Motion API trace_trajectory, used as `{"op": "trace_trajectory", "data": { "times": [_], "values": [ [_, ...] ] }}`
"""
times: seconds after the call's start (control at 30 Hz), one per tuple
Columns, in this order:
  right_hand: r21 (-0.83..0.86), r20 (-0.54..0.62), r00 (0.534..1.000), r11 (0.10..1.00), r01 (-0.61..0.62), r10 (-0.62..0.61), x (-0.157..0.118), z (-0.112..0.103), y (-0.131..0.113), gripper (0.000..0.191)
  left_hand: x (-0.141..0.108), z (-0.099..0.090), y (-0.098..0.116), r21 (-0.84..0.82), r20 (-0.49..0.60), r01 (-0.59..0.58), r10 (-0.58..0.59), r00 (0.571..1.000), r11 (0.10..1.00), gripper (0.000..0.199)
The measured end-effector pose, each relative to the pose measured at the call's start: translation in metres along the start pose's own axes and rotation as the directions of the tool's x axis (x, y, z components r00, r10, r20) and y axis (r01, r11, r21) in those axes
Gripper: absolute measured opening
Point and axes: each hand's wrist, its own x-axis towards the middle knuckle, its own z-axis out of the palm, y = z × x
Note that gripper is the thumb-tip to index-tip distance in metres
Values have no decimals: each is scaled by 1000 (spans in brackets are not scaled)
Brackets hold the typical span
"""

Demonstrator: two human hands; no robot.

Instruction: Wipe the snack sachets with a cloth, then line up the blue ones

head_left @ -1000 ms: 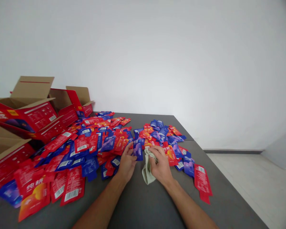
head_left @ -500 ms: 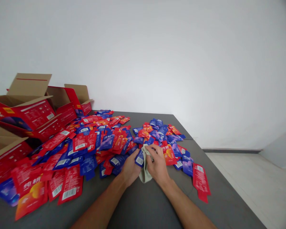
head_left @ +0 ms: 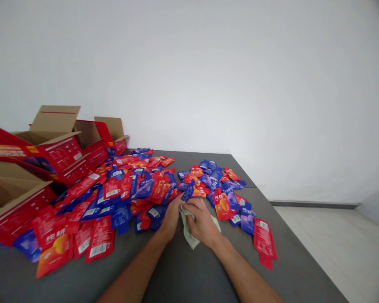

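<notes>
At the front middle of the table, my left hand point(head_left: 171, 218) is closed on a blue pouch point(head_left: 187, 192), whose upper end sticks out past the fingers. My right hand point(head_left: 201, 221) grips a pale green-grey cloth point(head_left: 190, 239) and presses it against the pouch's lower part. Both hands touch or nearly touch, so much of the pouch is hidden. Left of them lies a large heap of red and blue pouches point(head_left: 120, 191). Beyond and to the right is a smaller pile of pouches point(head_left: 213, 179).
Open red cardboard boxes point(head_left: 66, 153) stand at the left, by the white wall point(head_left: 202, 75). A single red pouch point(head_left: 264, 240) lies near the right edge of the dark table point(head_left: 290, 261). Pale floor shows beyond that edge.
The blue pouch has turned so its end points away and its barcode is out of sight. My right hand and the cloth have shifted over it. The view has turned slightly left.
</notes>
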Motion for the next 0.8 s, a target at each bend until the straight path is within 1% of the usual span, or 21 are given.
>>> {"op": "trace_trajectory", "data": {
  "times": [0.03,0.07,0.1,0.17,0.27,0.33,0.4,0.43,0.47,0.57,0.63,0.67,0.7,0.73,0.8],
  "values": [
    [-4,-2,1000,1000,-7,7,0,-1,2,45,2,-2,0,129,-34,-76,80,996,989,32],
    [-10,-10,1000,1000,-16,16,0,-2,5,44,3,-3,-1,251,-45,-137,153,987,958,33],
    [-15,-25,999,1000,-26,26,0,-3,8,44,5,-3,-1,358,-38,-189,216,976,915,35],
    [-27,-60,997,999,-46,44,-1,-2,17,43,8,-3,1,511,-3,-265,310,951,817,40],
    [-63,-119,990,994,-89,81,-2,1,29,42,15,0,6,682,64,-368,450,891,632,42],
    [-93,-160,979,986,-142,126,-3,3,36,41,24,0,11,751,82,-388,508,858,535,41],
    [-117,-206,962,971,-206,180,-3,3,40,41,35,-2,18,807,93,-383,544,834,450,39],
    [-125,-227,952,964,-236,204,-3,2,42,41,41,-3,21,840,106,-374,557,824,393,38],
    [-131,-248,942,956,-263,225,-2,0,44,40,48,-5,25,879,135,-362,565,814,311,36],
    [-139,-289,916,934,-329,280,-2,-4,48,39,68,-11,34,966,212,-259,573,792,0,33],
    [-142,-293,905,922,-361,309,-2,-7,49,37,79,-12,37,972,233,-166,589,774,-167,32],
    [-144,-291,902,918,-370,318,-2,-8,50,37,84,-11,36,965,244,-133,588,771,-225,32],
    [-146,-288,902,916,-373,322,-2,-8,50,38,88,-9,35,954,264,-127,566,781,-270,33],
    [-147,-286,903,916,-373,321,-2,-8,50,38,91,-6,32,941,297,-152,518,802,-303,33],
    [-148,-288,904,918,-368,316,-2,-8,50,39,96,3,24,907,378,-256,377,846,-334,31]
  ]
}}
